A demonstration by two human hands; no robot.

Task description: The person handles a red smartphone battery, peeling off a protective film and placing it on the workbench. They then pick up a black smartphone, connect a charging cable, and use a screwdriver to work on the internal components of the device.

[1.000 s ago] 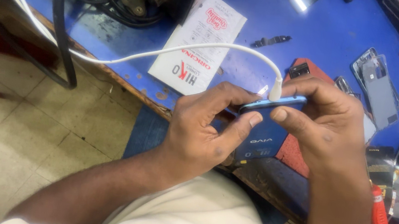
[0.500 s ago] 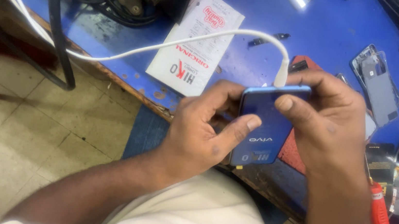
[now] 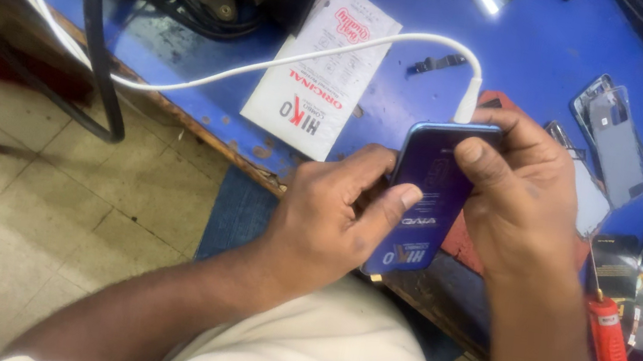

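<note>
The desk is a blue work surface, worn along its near edge, w/ black cables and dark equipment at the back. A white paper packet lies flat on it, left of the hands. A white cable runs from the far left across the packet and ends in a plug at the phone's top edge.

The phone is held above the desk's near edge, back side up, blue-purple and glossy, tilted, its top end away from the person. The left hand cradles its lower left side, thumb laid across the back; its grip is closed on the phone. The right hand wraps the top right corner, thumb pressed on the back near the plug; that grip is likewise closed on the phone.

Judgement: the person appears to be handling the phone at the plug end. To do this well, the left hand should stay the support, the right should do the fine work, and the cable needs slack so the plug isn't levered sideways.

Smaller items: a red-handled screwdriver to the right, and a loose phone back cover beyond.
</note>
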